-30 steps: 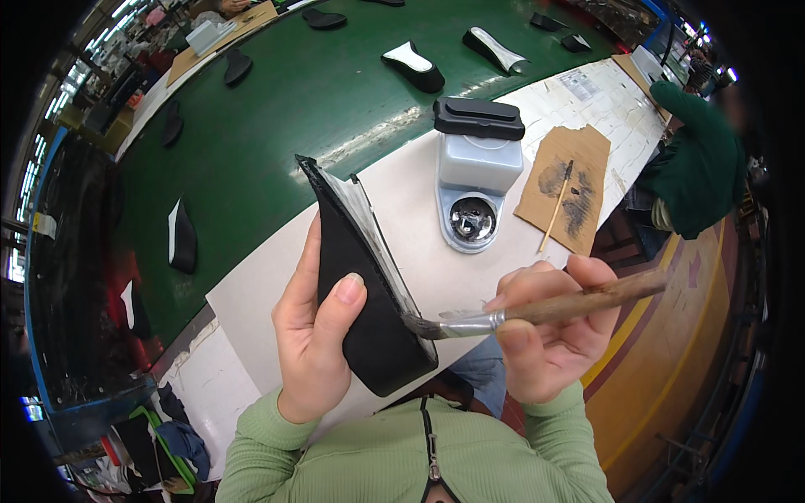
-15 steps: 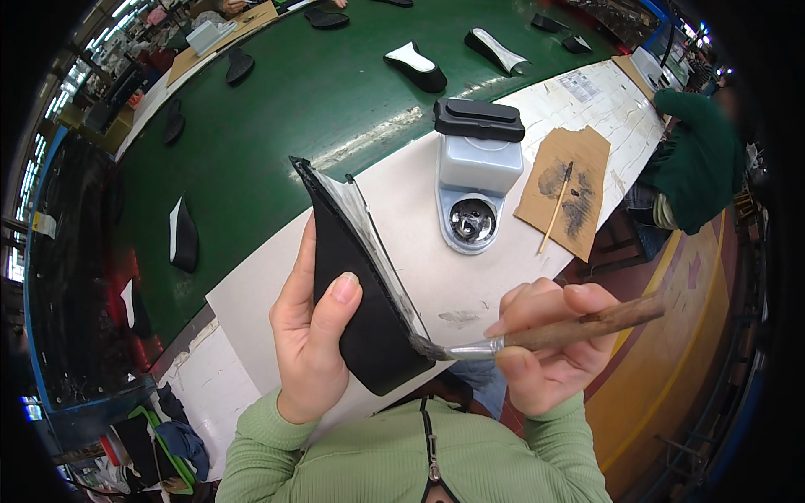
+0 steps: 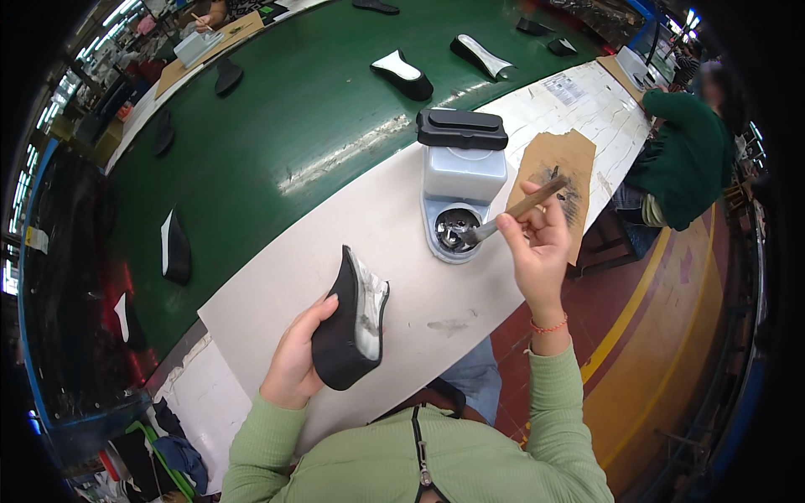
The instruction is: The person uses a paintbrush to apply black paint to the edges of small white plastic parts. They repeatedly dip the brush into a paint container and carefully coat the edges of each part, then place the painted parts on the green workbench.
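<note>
My left hand (image 3: 295, 356) is closed round a black wedge shoe sole (image 3: 340, 339), whose white top face carries a dark smear and turns to the right. In my right hand (image 3: 537, 243) is a brush (image 3: 530, 201) with a wooden handle, gripped between thumb and fingers. Its bristle end reaches into the round cup of dark glossy liquid (image 3: 454, 228) at the front of a pale plastic dispenser (image 3: 464, 174). A black lid (image 3: 462, 130) tops the dispenser.
Brown cardboard (image 3: 545, 151) with dark smears lies right of the dispenser. Beyond the white work sheet (image 3: 277, 310), a green belt (image 3: 277, 109) carries several wedge soles (image 3: 402, 75). A person in a dark green top (image 3: 688, 159) sits at the right. Another person's hand (image 3: 210, 17) shows far left.
The brush has left the sole's edge and moved up to the liquid cup. My left hand has lowered the sole, tilting its white face more into view.
</note>
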### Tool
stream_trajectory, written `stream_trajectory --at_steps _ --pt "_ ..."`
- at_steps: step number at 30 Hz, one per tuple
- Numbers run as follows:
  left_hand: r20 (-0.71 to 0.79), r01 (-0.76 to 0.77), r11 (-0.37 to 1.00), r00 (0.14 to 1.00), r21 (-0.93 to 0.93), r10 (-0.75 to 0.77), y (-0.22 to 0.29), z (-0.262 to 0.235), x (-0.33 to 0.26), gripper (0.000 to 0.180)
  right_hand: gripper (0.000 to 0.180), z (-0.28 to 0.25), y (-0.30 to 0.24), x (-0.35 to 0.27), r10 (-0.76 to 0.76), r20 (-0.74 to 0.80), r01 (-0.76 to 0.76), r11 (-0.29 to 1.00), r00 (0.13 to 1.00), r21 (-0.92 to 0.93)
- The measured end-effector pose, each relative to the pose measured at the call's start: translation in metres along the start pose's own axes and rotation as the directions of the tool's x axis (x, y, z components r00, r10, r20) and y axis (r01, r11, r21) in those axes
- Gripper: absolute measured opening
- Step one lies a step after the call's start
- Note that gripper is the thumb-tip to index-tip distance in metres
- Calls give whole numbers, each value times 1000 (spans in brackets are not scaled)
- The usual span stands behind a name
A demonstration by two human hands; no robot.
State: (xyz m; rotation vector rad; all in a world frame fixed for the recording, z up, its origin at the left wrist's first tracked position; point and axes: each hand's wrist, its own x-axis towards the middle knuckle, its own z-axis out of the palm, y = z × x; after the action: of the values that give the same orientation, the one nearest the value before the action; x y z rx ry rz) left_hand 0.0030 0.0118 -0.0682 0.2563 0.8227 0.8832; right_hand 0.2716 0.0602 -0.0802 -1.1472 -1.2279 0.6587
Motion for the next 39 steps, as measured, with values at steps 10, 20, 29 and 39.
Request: stream_trajectory --at_steps 10,20,29,39 --pt "173 -133 988 974 -80 145 10 -34 -35 71 41 6 26 1 -68 89 83 980 994 -178" --pt "119 -545 677 814 495 568 -10 -36 -10 82 39 16 10 -8 412 169 -445 822 895 355" --pt "500 -763 -97 317 639 806 -6 -8 6 71 41 55 -52 -29 336 228 -388 560 914 732" --pt "562 -724 -387 1 571 827 -9 14 2 71 42 68 -78 -27 276 144 -284 581 950 763"
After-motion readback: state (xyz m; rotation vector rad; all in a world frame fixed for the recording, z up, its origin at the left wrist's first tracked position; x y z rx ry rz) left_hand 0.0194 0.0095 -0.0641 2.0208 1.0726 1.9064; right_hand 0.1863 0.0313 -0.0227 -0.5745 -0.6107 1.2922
